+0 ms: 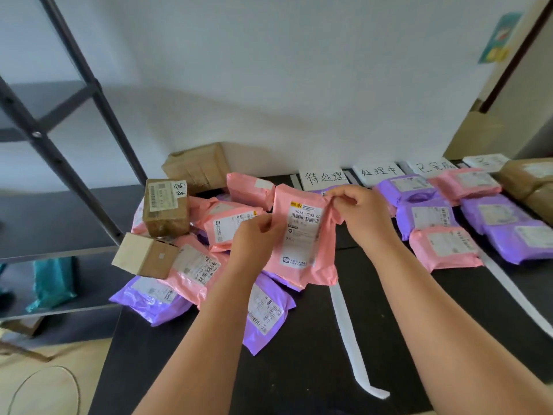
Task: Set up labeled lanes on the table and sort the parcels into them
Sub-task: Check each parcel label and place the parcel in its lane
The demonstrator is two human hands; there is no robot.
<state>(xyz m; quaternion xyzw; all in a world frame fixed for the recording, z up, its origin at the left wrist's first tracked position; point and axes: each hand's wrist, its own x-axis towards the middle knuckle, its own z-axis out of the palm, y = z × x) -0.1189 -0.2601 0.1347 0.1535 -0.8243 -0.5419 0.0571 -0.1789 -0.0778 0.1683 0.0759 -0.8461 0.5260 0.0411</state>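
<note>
I hold a pink parcel upright above the black table, its white shipping label facing me. My left hand pinches its left edge and my right hand pinches its upper right corner. Behind and left of it lies a heap of unsorted pink parcels, purple parcels and brown boxes. Handwritten paper labels stand along the table's far edge. White tape strips mark lanes. Sorted purple and pink parcels lie in the lanes to the right.
A dark metal shelf rack stands at the left with a teal bag on a lower shelf. Brown boxes sit at the far right of the table. A larger cardboard box leans against the white wall.
</note>
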